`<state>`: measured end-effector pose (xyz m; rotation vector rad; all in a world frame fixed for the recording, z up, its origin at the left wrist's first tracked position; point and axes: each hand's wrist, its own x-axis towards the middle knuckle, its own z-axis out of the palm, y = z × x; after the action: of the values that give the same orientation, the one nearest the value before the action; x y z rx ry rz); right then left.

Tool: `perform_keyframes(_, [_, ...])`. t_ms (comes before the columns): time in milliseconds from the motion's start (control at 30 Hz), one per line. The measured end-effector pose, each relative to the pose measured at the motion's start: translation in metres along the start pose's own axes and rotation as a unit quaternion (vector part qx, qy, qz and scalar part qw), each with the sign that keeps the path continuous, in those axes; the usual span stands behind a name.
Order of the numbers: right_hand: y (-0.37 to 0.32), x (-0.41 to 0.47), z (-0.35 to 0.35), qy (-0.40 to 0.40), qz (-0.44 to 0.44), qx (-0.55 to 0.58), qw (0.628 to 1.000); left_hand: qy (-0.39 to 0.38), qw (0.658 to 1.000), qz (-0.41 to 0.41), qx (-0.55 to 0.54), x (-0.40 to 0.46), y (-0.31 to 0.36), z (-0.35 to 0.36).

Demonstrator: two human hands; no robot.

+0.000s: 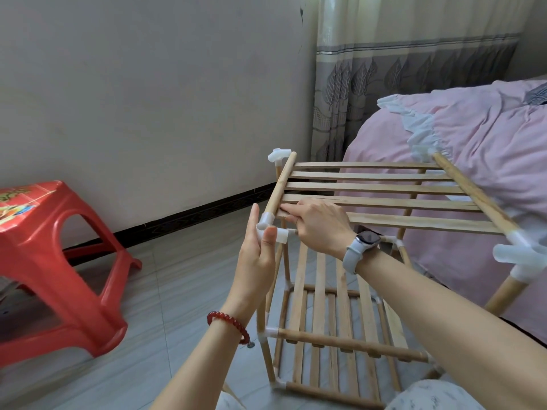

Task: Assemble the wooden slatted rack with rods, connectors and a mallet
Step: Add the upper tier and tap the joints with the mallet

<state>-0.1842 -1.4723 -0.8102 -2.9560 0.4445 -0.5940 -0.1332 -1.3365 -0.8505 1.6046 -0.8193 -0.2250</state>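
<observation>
Both hands are up at the near left corner of the wooden rack (340, 306), which stands on the tiled floor (165, 291) in front of the person and close against a bed with a pink cover (473, 143). Her left hand (257, 255), a red bead bracelet (229, 322) at the wrist, stands upright with straight fingers, its palm and thumb pressed against the white corner connector (268, 224). That connector joins the left side rod (279, 183) of the top shelf to an upright below it.

Just beside it, the right hand (318, 224), with a watch (365, 241) on its wrist, lies over the nearest slat (414, 221) of the top shelf, fingers curled down over the slat's left end. It looks as though they grip the slat, though the fingertips are hidden under the wood.

A second connector (279, 155) sits at the far left corner, another (521, 255) at the near right one. Lower shelves of slats show beneath the arms. Off to the left, well apart from the rack, stands a red plastic stool (56, 261) by the wall.
</observation>
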Motion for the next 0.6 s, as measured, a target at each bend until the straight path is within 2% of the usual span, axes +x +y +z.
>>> perform_keyframes(233, [0.005, -0.006, 0.0, -0.009, -0.013, 0.048, 0.999, -0.032, 0.999, -0.027, -0.013, -0.005, 0.001, 0.001])
perform_keyframes(400, [0.029, -0.019, -0.013, 0.039, -0.001, 0.167, 0.985, -0.137, 0.99, -0.012, -0.028, -0.022, 0.007, 0.01])
perform_keyframes(500, [0.048, -0.033, -0.023, 0.03, 0.027, 0.221, 0.974, -0.198, 0.98, 0.015, -0.005, -0.04, 0.015, 0.021])
perform_keyframes(600, [0.063, -0.047, -0.038, -0.006, 0.059, 0.311, 0.948, -0.25, 0.967, 0.05, 0.001, -0.051, 0.023, 0.028])
